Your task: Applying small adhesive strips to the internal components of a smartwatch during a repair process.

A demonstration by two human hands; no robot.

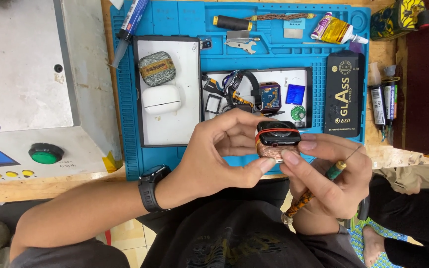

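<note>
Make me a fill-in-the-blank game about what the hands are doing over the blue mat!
1. Both hands, the left hand and the right hand, hold a small watch body with a ____ band around it.
2. The wrist of the left hand wears a ____ wristwatch.
3. The white earbud case lies on the ____ mat.
4. The right hand also grips a thin tool with a patterned ____.

Missing words: red; black; blue; handle

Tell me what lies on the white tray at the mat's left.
On the white tray lie a grey patterned case and a white earbud case. What they hold is hidden; both are closed.
</note>
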